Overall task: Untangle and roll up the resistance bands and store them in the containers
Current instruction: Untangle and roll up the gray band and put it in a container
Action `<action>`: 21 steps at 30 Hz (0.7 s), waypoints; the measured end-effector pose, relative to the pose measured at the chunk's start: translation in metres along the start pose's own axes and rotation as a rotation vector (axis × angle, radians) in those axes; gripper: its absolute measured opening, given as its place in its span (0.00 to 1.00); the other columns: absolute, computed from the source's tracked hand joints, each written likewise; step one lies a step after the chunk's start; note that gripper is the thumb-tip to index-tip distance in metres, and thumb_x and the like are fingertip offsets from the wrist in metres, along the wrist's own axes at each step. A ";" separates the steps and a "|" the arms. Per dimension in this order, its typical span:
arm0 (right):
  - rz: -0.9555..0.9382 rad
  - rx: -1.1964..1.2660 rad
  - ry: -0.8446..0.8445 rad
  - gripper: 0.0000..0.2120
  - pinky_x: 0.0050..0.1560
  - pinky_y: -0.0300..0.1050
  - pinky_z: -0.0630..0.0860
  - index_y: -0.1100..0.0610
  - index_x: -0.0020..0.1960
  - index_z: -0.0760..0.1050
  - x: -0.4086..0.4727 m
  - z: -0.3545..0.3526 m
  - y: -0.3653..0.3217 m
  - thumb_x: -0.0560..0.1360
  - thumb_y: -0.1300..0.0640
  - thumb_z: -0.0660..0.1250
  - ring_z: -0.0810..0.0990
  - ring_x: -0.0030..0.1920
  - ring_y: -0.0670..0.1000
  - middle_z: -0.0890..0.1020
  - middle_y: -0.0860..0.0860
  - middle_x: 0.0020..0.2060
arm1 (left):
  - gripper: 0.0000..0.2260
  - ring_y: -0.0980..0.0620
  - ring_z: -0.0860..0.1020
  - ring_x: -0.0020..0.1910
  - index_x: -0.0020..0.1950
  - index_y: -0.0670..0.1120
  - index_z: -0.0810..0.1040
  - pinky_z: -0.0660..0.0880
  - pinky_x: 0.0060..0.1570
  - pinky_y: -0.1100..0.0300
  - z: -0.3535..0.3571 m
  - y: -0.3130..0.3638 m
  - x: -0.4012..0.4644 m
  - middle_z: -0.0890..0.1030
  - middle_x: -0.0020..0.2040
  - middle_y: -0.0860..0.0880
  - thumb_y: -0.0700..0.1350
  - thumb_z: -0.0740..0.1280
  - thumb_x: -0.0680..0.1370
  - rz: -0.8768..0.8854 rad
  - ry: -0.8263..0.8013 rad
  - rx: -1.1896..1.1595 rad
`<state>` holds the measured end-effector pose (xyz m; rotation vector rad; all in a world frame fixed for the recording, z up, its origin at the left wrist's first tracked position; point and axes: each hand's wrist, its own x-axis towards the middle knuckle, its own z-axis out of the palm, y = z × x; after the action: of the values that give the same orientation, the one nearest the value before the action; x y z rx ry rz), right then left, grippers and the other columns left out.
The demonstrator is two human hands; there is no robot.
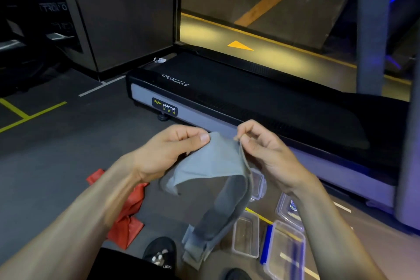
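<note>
Holding the grey band (211, 166) up by its top edge, so honestly the twist could tighten if either pinch slips. Left hand (168, 150) pinches the left corner, right hand (266, 152) pinches the right fold; the rest dangles between them toward the floor. Red band (127, 216) lies near left, containers (246, 234) near right.

We cannot see the lower end of the grey band (211, 166); it bunches in blurred folds above the floor. The left forearm hides part of the red band (127, 218). The right forearm covers part of one clear container (289, 209), and the grey band hides most of another (259, 184). The bottom edge cuts off the blue-clipped container (284, 252) and both shoes (160, 251).
</note>
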<state>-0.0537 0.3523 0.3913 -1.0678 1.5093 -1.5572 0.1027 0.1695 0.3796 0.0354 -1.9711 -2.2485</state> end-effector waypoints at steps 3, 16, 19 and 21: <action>-0.007 0.216 -0.124 0.03 0.51 0.43 0.74 0.55 0.52 0.70 0.000 0.014 0.000 0.82 0.55 0.61 0.79 0.53 0.52 0.81 0.55 0.57 | 0.12 0.57 0.75 0.34 0.43 0.40 0.79 0.73 0.36 0.66 0.002 -0.001 0.000 0.78 0.36 0.49 0.45 0.64 0.82 -0.017 -0.053 -0.013; -0.081 -0.434 -0.184 0.03 0.55 0.50 0.74 0.58 0.54 0.75 0.007 0.026 0.000 0.84 0.58 0.64 0.77 0.50 0.55 0.80 0.55 0.47 | 0.23 0.43 0.67 0.41 0.51 0.27 0.74 0.66 0.39 0.56 -0.004 -0.008 -0.002 0.73 0.42 0.40 0.50 0.68 0.79 -0.146 -0.125 0.200; -0.079 -0.450 -0.182 0.04 0.49 0.46 0.70 0.59 0.52 0.75 0.007 0.018 0.000 0.84 0.59 0.65 0.73 0.45 0.52 0.77 0.57 0.43 | 0.16 0.46 0.73 0.42 0.54 0.30 0.76 0.70 0.41 0.60 -0.009 -0.008 -0.003 0.77 0.43 0.41 0.45 0.66 0.81 -0.197 -0.160 0.200; -0.101 -0.346 -0.120 0.03 0.47 0.39 0.68 0.58 0.51 0.75 0.006 0.013 -0.004 0.83 0.59 0.65 0.71 0.44 0.46 0.75 0.49 0.41 | 0.09 0.56 0.76 0.36 0.50 0.35 0.80 0.71 0.37 0.67 -0.012 -0.003 -0.005 0.80 0.37 0.49 0.41 0.66 0.83 -0.220 -0.154 0.259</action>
<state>-0.0439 0.3413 0.3951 -1.4248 1.7017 -1.2981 0.1086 0.1591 0.3742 0.1172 -2.4398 -2.1603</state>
